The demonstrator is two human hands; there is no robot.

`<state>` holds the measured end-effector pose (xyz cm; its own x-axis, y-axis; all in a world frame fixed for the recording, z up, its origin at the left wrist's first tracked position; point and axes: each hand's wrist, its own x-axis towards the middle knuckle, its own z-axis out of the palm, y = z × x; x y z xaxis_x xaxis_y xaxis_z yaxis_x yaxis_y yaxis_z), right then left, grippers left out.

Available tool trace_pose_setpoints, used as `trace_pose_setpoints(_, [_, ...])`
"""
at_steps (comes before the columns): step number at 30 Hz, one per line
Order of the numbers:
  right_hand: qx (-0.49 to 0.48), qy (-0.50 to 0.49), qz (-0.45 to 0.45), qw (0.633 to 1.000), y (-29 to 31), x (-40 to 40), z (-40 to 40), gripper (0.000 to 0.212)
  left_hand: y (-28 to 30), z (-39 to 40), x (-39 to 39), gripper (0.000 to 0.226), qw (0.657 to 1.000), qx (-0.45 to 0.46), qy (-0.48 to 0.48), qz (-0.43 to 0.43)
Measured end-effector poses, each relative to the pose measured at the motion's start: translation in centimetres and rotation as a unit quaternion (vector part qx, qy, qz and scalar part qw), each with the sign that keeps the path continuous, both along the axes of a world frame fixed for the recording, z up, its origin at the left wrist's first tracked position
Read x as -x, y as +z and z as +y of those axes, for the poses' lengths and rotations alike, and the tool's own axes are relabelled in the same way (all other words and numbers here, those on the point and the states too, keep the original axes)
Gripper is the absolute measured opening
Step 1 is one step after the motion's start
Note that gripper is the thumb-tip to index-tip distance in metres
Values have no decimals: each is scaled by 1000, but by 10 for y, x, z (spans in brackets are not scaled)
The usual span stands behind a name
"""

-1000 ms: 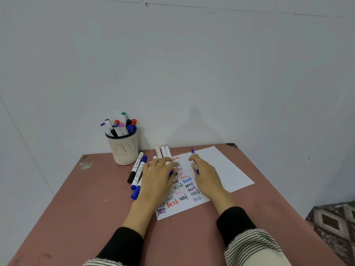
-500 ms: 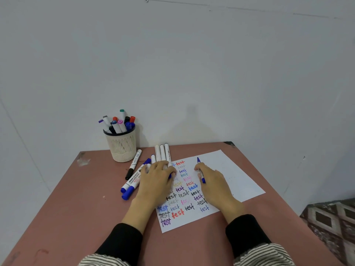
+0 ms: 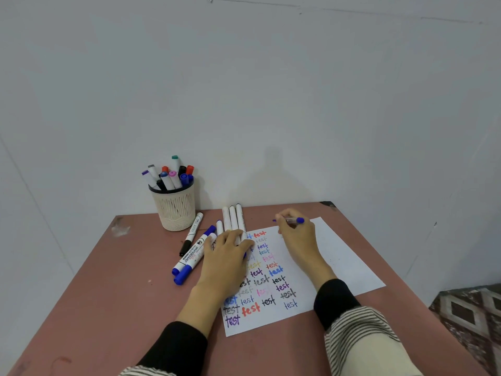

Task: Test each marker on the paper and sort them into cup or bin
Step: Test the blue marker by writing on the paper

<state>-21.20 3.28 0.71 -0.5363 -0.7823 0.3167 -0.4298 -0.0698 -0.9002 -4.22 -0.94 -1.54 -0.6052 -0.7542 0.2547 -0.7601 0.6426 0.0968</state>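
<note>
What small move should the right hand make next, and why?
Probably lower the blue pen to the bare upper part of the paper and write. The right hand grips it lying sideways over the sheet's far edge, while the left hand rests flat on the sheet's left side.

My reddish table (image 3: 113,299) carries the paper (image 3: 344,256); left of the paper lie loose markers (image 3: 189,260), behind those the cup (image 3: 175,210).

two bare hands, the left hand (image 3: 226,263) and the right hand (image 3: 298,240), each come out of a snug black cuff. over the black cuffs lie looser cream sleeves with thin dark stripes, plainest on the right sleeve (image 3: 357,329). no rings or watch show.
</note>
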Motion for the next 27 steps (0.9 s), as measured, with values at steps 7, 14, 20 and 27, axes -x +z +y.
trace_pose_setpoints(7, [-69,2,-20,997,-9,8,-11,9,1,-2,1,39,1000,-1,-1,-1])
trace_pose_setpoints(14, [-74,-2,14,997,-13,8,-14,15,-1,-3,-1,40,1000,2,-1,3])
trace_pose_setpoints(20, [-72,-2,-9,997,-13,8,-13,22,-3,-4,0,39,1000,-8,1,11])
trace_pose_setpoints(27, [-69,-8,7,998,-14,9,-14,14,-4,-5,0,37,1000,-10,1,23])
